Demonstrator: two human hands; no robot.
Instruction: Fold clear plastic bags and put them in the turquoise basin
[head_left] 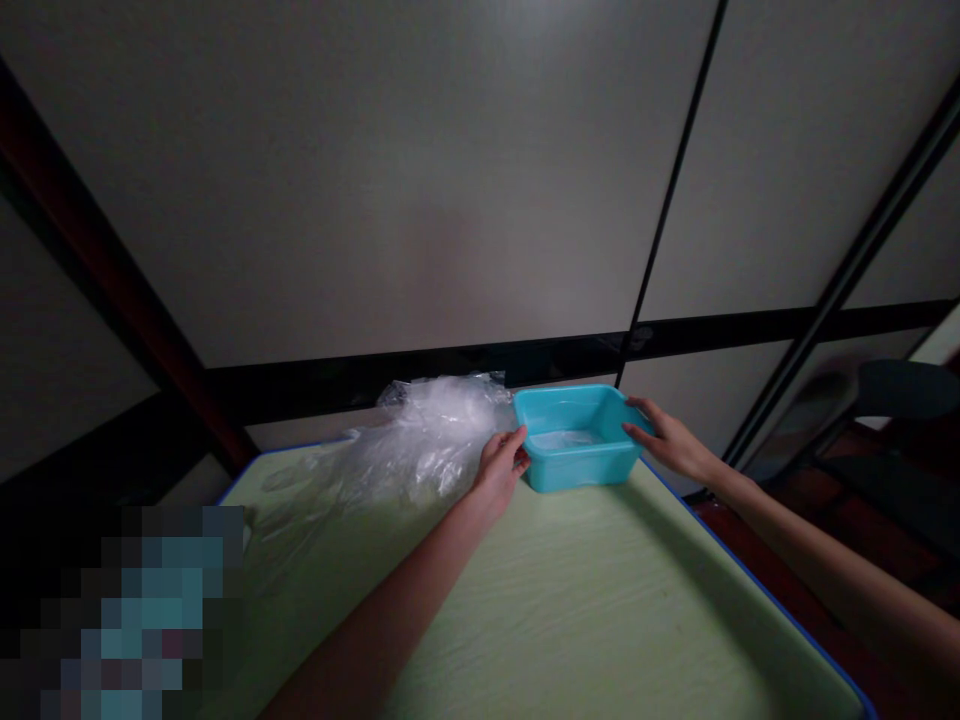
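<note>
A turquoise plastic bin (585, 470) is at the far right part of the pale green table, its open top facing up. Something clear and thin, perhaps plastic, lies on its floor. My left hand (502, 465) grips the bin's left wall, thumb at the rim. On the opposite side my right hand (667, 440) holds the right rim, with fingers along the edge. Left of the bin spreads a crumpled heap of clear plastic bags (435, 430), close beside my left hand.
The table (585, 600) has a blue edge and stands against a pale cabinet with sliding doors (420, 200). A dark chair (900, 400) is at the right. A pixelated patch covers the lower left.
</note>
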